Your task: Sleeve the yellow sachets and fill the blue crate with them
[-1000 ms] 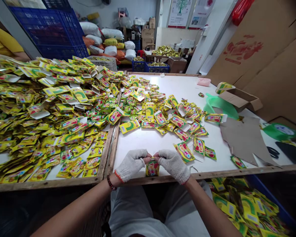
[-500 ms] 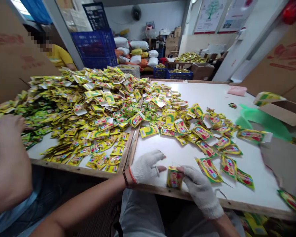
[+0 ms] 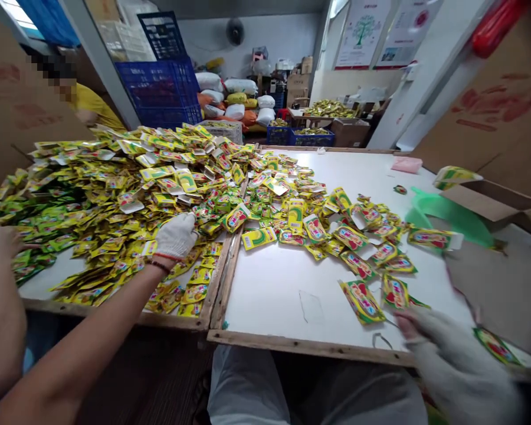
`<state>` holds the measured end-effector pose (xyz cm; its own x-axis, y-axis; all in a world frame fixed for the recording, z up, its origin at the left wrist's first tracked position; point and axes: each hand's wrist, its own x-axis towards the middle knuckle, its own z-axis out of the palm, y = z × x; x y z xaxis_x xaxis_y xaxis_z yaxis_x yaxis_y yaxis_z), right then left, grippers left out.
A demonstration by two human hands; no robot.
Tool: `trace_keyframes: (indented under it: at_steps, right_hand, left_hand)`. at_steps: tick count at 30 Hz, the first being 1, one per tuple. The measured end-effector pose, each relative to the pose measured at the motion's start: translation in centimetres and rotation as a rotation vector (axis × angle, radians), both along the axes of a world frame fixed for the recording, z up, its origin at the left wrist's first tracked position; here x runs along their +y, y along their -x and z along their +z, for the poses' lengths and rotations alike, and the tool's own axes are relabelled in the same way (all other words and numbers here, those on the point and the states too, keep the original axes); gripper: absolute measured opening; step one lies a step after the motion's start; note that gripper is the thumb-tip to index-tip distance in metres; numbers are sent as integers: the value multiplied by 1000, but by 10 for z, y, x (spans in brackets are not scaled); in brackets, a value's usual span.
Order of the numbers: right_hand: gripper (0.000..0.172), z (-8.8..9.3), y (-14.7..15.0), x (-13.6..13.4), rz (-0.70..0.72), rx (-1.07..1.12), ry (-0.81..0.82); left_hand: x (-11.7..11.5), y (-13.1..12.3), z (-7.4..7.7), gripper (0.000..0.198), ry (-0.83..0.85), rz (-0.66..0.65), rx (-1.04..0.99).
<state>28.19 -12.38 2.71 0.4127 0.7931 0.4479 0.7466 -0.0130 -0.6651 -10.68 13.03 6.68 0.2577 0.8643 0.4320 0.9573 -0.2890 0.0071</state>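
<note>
My gloved left hand (image 3: 176, 236) reaches out over the big heap of yellow and green sachets (image 3: 115, 195) on the left table and rests on it, knuckles up; its fingers curl down out of sight. My gloved right hand (image 3: 460, 366) is low at the right, past the wooden front edge (image 3: 301, 345) of the white table, smeared by motion; I cannot see what it holds, if anything. Nearest to it lie loose sachets (image 3: 363, 301), spread across the white table top.
Another person's bare arm (image 3: 0, 313) fills the left foreground, and a person in a yellow shirt (image 3: 88, 103) sits behind the heap. An open cardboard box (image 3: 491, 200), a green plastic bag (image 3: 451, 215) and a cardboard sheet (image 3: 500, 289) lie at the right. Blue crates (image 3: 163, 88) stand behind.
Both hands were together on one sachet at the table's front edge. My left hand has gone out left onto the heap; my right hand has swung down to the right, and that sachet is out of sight.
</note>
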Motion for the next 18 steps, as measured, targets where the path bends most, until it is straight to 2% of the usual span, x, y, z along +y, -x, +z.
trace_keyframes:
  at_steps: [2, 4, 6, 7, 8, 9, 10, 12, 15, 18]
  right_hand:
    - [22, -8, 35, 13, 90, 187, 87]
    - [27, -18, 77, 32, 228, 473, 167]
    - [43, -28, 112, 51, 354, 668, 217]
    - [50, -32, 124, 60, 402, 713, 187]
    - [49, -36, 131, 67, 421, 705, 147]
    - [43, -39, 133, 72, 381, 693, 115]
    - [41, -42, 131, 76, 335, 684, 113]
    - [37, -45, 117, 76, 289, 611, 158]
    - [36, -50, 95, 69, 370, 472, 292]
    - [53, -60, 87, 65, 322, 553, 285]
  left_hand:
    - [-23, -24, -1, 18, -75, -52, 17]
    - [-54, -54, -9, 17, -89, -173, -3]
    - [-86, -85, -24, 17, -21, -392, -62]
    - [-100, -98, -33, 17, 26, -520, -115]
    - [-111, -109, -42, 17, 78, -635, -183]
    - [-119, -118, -50, 18, 148, -719, -269]
    - [-123, -126, -57, 19, 234, -760, -373]
    - [-124, -135, -67, 25, 464, -704, -599]
    - [-115, -142, -74, 32, 781, -484, -826]
    - [-108, -142, -89, 34, 852, -370, -826]
